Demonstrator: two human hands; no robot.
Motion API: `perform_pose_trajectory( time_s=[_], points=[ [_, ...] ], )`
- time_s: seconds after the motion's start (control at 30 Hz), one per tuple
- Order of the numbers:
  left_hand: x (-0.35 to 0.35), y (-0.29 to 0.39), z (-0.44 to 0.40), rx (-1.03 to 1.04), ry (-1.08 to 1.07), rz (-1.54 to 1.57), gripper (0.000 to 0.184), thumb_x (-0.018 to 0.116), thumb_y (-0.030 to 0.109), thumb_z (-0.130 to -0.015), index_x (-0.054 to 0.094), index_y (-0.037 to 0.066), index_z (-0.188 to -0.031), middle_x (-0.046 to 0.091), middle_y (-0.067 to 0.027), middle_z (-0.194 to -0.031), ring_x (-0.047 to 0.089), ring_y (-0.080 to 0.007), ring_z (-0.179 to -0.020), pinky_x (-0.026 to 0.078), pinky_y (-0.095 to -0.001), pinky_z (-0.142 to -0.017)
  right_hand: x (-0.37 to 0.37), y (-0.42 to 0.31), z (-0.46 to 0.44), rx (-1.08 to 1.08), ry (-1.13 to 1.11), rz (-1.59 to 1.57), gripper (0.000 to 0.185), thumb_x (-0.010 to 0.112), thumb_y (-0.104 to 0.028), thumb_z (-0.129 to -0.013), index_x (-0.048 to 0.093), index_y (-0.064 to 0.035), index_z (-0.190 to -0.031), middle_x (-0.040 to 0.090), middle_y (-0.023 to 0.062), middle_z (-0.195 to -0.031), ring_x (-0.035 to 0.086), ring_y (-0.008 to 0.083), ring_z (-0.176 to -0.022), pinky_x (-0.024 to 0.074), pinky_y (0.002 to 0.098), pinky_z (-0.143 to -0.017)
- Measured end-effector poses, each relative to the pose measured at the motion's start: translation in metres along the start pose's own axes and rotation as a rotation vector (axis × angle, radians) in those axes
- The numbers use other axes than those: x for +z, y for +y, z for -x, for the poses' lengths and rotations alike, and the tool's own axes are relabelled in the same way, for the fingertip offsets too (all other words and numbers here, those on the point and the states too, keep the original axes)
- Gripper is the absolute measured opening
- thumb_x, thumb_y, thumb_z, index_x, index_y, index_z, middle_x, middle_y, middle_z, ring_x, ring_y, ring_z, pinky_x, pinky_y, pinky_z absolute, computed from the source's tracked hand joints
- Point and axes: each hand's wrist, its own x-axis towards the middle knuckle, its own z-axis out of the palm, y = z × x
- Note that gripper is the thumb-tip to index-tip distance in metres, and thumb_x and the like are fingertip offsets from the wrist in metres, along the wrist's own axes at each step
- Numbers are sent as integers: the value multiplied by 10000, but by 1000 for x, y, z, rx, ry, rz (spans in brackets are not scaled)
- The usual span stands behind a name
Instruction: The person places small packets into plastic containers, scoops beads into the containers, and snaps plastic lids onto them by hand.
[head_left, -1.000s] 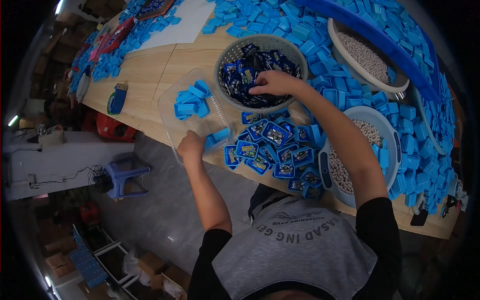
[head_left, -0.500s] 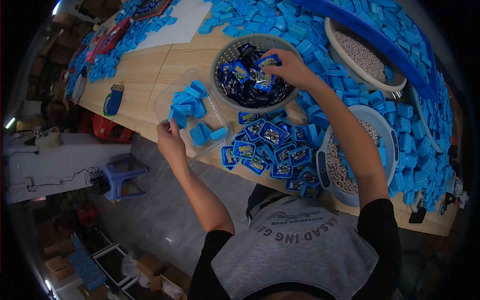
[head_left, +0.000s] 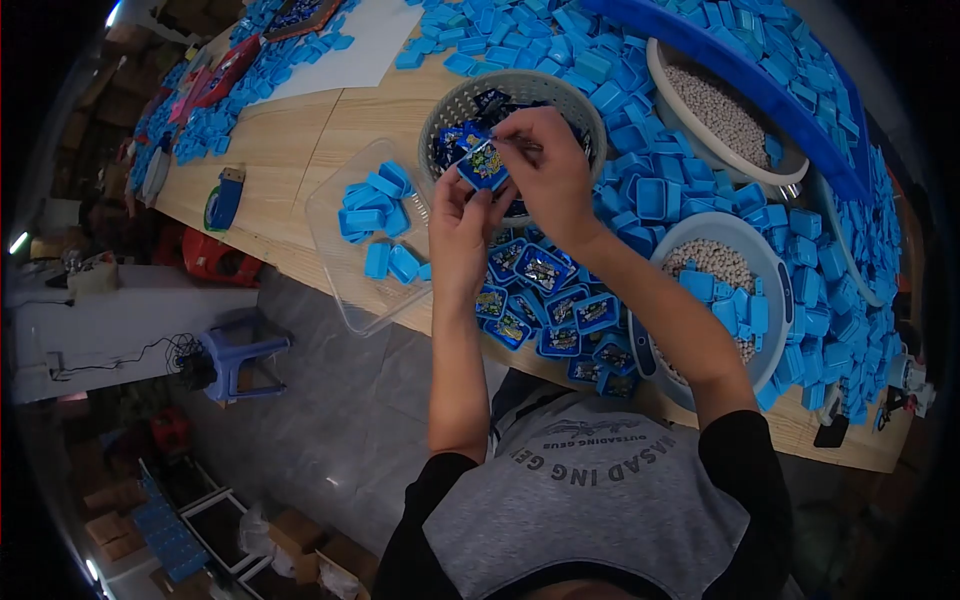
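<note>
From here I see both hands drawn together over the near side of the grey plastic basket point(head_left: 442, 115). The left hand point(head_left: 462, 232) has its thumb and fingers closed on the lower edge of a small blue tray point(head_left: 484, 165) with a printed front. The right hand point(head_left: 550, 172) has its thumb and forefinger pinched nearly together at the tray's upper right edge; the knuckles hide the exact contact. Beneath the right fingers, the basket holds dark-blue packets point(head_left: 492, 98). Left of the left fingers is a clear plastic tub point(head_left: 345, 295) with blue trays inside. Nearer the body than the fingers, packet-filled trays point(head_left: 541, 270) lie piled; further right stands a basin point(head_left: 778, 300) of pale beads point(head_left: 712, 258).
</note>
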Motion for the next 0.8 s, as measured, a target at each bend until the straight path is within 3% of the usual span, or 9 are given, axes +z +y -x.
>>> perform_pose_trajectory(
  time_s=[0.03,0.13,0.27,0.37,0.5,0.6,0.7,0.8],
  points=[
    [0,-2,-1,20,-2,65,291,464,45,-882,422,-26,-1161,524,-108,-1083,543,-202,-1007,471,-356,-860,-3,-7,1,-194,-39,266,229,618,72,-680,559,-22,-879,544,76,-877,566,190,-835,475,291,-697],
    [1,0,-4,36,15,95,250,480,76,-887,439,-10,-1119,538,-109,-1065,556,-183,-955,484,-337,-805,-1,-7,5,-275,-118,255,280,559,111,-618,551,-46,-849,520,82,-896,549,270,-831,465,328,-676],
    [1,4,-3,26,53,29,300,479,78,-896,377,-15,-1162,565,-112,-969,598,-155,-772,520,-272,-675,-8,-7,-4,-456,-189,427,195,558,33,-704,550,-39,-885,521,85,-901,546,264,-794,452,329,-687],
    [-1,7,-2,63,113,-36,308,509,99,-886,388,-15,-1145,568,-110,-959,603,-158,-712,514,-255,-630,-11,-22,-8,-58,-99,77,125,538,-38,-797,559,-25,-920,532,96,-904,549,252,-779,446,316,-695],
    [5,8,2,86,158,-173,316,543,106,-867,399,-1,-1126,576,-104,-921,592,-147,-690,490,-236,-578,-30,-35,-8,-45,-365,228,189,520,-85,-849,543,-28,-1028,559,100,-904,569,234,-788,450,304,-689],
    [3,3,2,86,188,-216,313,543,80,-851,397,14,-1119,579,-100,-894,579,-140,-670,473,-231,-556,-28,-33,-1,-8,-337,174,223,522,-85,-848,533,-40,-1066,572,98,-876,581,239,-782,454,303,-681],
    [3,4,5,30,169,-140,336,505,11,-823,380,23,-1135,579,-98,-897,573,-144,-679,469,-234,-578,-33,-45,-3,170,-321,105,176,541,-85,-837,536,-37,-1006,582,95,-854,586,251,-767,460,312,-676],
    [7,11,9,-14,43,-79,441,453,-33,-766,342,21,-1189,551,-122,-971,569,-177,-766,475,-269,-669,-27,-35,4,38,-361,214,125,562,-83,-822,526,-44,-936,576,89,-838,576,252,-767,463,322,-669]
  ],
)
